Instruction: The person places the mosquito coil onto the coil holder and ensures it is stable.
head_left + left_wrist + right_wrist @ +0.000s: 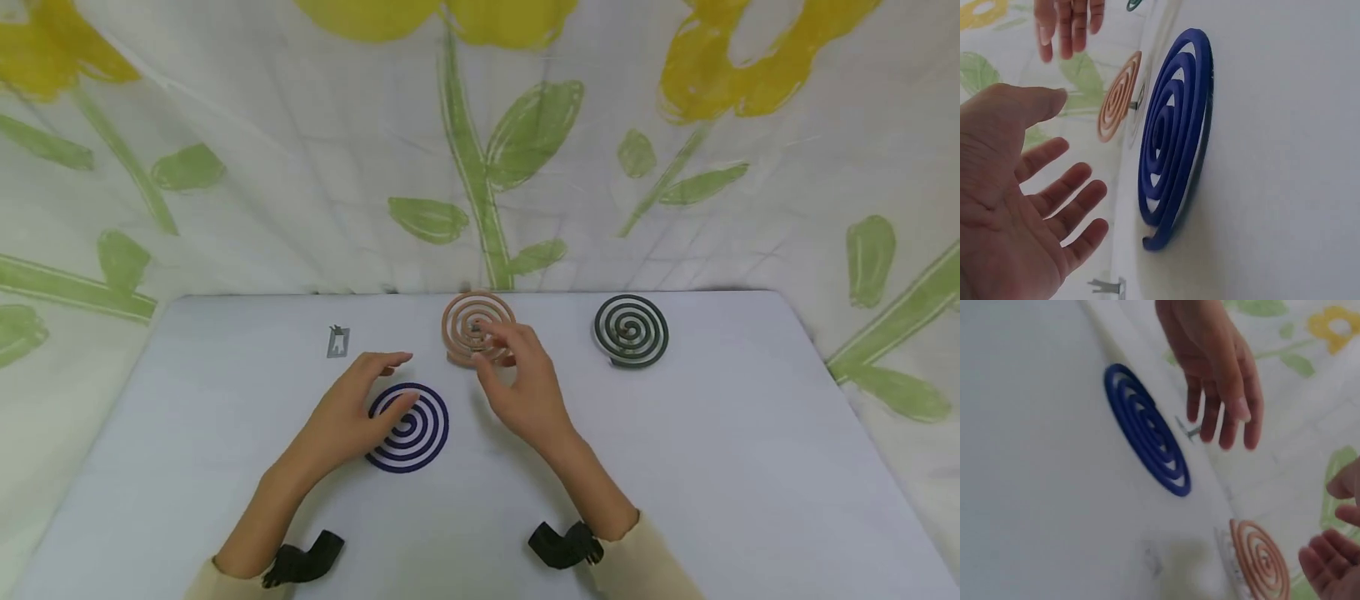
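A dark blue mosquito coil (pixel 406 427) lies flat on the white table, its left edge partly behind my left hand (pixel 360 417) in the head view. That hand hovers above the coil, fingers spread and holding nothing. Farther back, a brown mosquito coil (pixel 1119 97) stands raised off the table on a small metal stand (pixel 1134 105). My right hand (pixel 525 383) is close in front of it with fingers loosely bent. In the wrist views a gap shows between the right hand (pixel 1069 28) and the brown coil.
A dark green coil (pixel 630 331) sits at the back right of the table. Another small metal stand (pixel 338 342) is at the back left. Behind the table's far edge hangs a white curtain (pixel 322 167) with painted flowers.
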Tool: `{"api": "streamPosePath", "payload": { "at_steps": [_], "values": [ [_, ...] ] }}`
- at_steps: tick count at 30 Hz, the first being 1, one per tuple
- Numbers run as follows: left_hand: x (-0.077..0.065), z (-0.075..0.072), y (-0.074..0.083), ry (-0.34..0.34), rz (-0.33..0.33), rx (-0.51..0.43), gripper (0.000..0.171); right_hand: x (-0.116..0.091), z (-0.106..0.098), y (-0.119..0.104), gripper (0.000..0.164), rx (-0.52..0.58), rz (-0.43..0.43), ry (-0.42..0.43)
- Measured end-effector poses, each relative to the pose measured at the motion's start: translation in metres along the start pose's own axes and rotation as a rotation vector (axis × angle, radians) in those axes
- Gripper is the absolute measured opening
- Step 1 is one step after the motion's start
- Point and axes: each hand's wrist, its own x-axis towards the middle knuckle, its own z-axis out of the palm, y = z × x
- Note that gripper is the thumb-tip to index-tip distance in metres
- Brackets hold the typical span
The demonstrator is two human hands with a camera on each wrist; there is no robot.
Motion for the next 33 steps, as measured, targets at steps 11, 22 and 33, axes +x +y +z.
{"api": "streamPosePath", "payload": {
  "at_steps": [11, 22, 33],
  "values": [
    [-0.024, -0.016, -0.012, 0.002, 0.004, 0.081, 0.062, -0.001, 0.012, -0.004, 0.043, -0.039, -0.021, -0.289],
    [-0.038, -0.014, -0.014, -0.052, 0.046, 0.194, 0.069, -0.018, 0.042, -0.023, 0.054, -0.35, 0.014, -0.43],
    [-0.042, -0.016, -0.008, -0.084, 0.09, 0.201, 0.065, -0.04, 0.052, -0.02, 0.06, -0.437, -0.076, -0.42]
  ]
}}
